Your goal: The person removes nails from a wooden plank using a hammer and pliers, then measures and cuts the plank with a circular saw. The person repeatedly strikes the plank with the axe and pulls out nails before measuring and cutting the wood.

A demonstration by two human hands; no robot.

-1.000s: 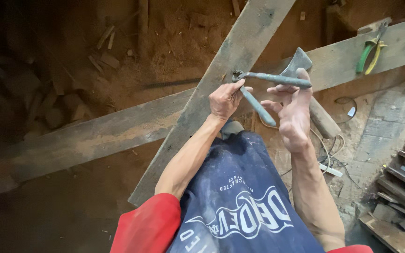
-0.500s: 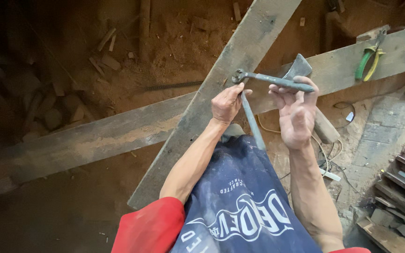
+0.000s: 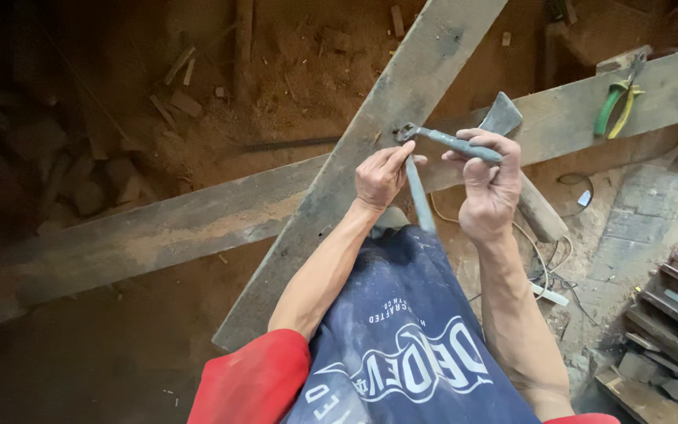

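Observation:
Both my hands hold a grey metal two-legged tool [image 3: 449, 142], like a divider, above two crossed planks. My right hand [image 3: 490, 184] is closed around its upper leg, which lies roughly level and ends in a small hooked tip at the left. My left hand [image 3: 380, 174] pinches the second leg [image 3: 419, 200] near the joint; that leg points down towards my blue shirt. A hatchet [image 3: 502, 118] with a wooden handle [image 3: 539, 212] lies on the plank, partly hidden behind my right hand.
A diagonal plank [image 3: 402, 86] crosses a long plank [image 3: 158, 235] over a sawdust floor. Green and yellow pliers [image 3: 617, 106] rest on the long plank at the right. Wood scraps [image 3: 174, 94] lie far left, cords [image 3: 547, 271] and stacked wood pieces [image 3: 676, 314] at the right.
The tool's lower leg has swung from slanting right to pointing almost straight down at me. My left hand's fingers have shifted onto that leg near the joint.

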